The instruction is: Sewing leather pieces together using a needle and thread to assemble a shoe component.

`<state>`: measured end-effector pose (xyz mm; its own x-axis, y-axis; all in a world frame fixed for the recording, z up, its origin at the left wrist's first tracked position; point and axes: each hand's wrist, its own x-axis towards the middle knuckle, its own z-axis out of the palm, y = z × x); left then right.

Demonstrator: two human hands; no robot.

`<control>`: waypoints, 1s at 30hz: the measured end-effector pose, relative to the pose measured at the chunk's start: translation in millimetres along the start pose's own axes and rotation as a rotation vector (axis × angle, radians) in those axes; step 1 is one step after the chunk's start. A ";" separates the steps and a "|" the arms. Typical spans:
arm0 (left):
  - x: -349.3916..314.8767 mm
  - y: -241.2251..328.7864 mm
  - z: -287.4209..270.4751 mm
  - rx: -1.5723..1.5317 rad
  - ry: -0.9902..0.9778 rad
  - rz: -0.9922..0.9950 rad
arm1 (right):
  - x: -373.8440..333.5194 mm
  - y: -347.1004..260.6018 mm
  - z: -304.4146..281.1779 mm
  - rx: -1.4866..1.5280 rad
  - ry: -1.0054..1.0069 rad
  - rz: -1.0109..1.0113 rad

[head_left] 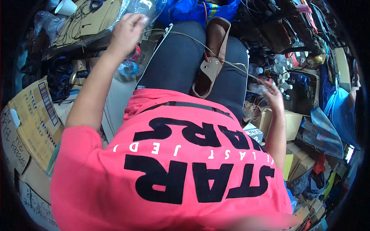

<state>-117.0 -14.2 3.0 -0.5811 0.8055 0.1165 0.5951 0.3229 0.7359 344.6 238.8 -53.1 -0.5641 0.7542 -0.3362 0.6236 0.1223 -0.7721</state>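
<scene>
A brown leather shoe upper (211,70) lies between my thighs, its top opening toward my knees. It has metal-ringed eyelets. A thin tan lace (231,64) passes through it and stretches across both thighs toward my two hands. My left hand (130,30) is raised beyond my left thigh, fingers curled in; the lace runs up near its fingertips, though the exact grip is hard to see. Out past my right thigh, my right hand (271,92) pinches the other end of the lace. A short reddish-brown cord (206,57) also shows at the eyelets.
Several plastic bottles (280,69) crowd the right side, with more bottles (128,68) beside my left leg. A blue bag (185,13) sits ahead of my knees. Flat cardboard pieces (90,23) lie at the far left, and a cardboard box (36,119) stands at the left.
</scene>
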 end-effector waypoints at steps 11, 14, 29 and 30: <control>-64.3 126.6 87.6 0.357 -0.578 0.316 | 42.7 -192.2 77.0 -0.498 -0.151 -0.560; -68.5 104.0 90.7 0.037 -0.530 0.438 | 28.3 -189.8 74.6 -0.339 -0.157 -0.367; 9.0 96.5 107.9 -0.120 -0.373 0.599 | 14.3 -185.1 85.1 -0.256 0.154 -0.564; 17.4 93.1 115.4 -0.107 -0.444 0.556 | 7.7 -192.5 82.4 -0.329 0.049 -0.511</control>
<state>-7.6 87.2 -3.4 0.0863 0.9698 0.2280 0.6662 -0.2264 0.7106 175.6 167.9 48.6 -0.8155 0.5752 0.0641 0.4195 0.6637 -0.6193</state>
